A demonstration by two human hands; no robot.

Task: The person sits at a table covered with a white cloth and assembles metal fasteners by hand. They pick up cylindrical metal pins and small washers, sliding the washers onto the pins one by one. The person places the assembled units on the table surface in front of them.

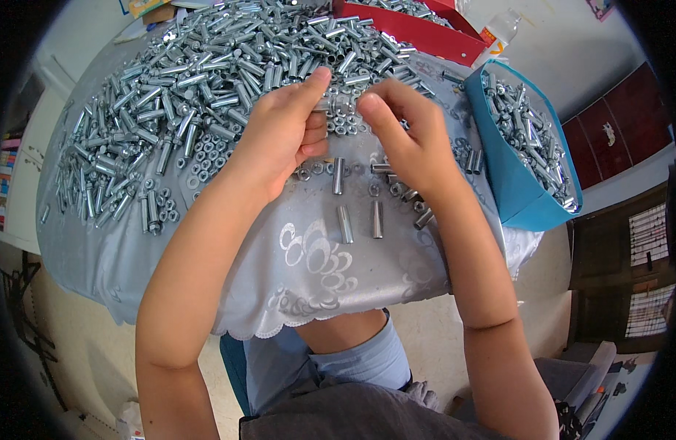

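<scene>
Between my hands is a shiny metal anchor bolt point(341, 103), lying sideways and slightly blurred. My left hand point(278, 136) is closed round its left end, thumb on top and fingers curled underneath. At the other end, my right hand point(417, 139) pinches with thumb and bent forefinger; whether a separate nut is there I cannot make out. Below the hands, loose metal sleeves point(338, 176) stand or lie on the cloth. Several hex nuts point(341, 130) are scattered just beneath and behind the held bolt.
A large heap of anchor bolts point(228, 84) covers the table's far and left parts. Loose nuts point(208, 156) edge it. At the right stands a blue bin point(517, 196) full of bolts; a red box point(418, 33) and clear bottle point(503, 28) are behind. The grey tablecloth point(242, 293) has a scalloped edge.
</scene>
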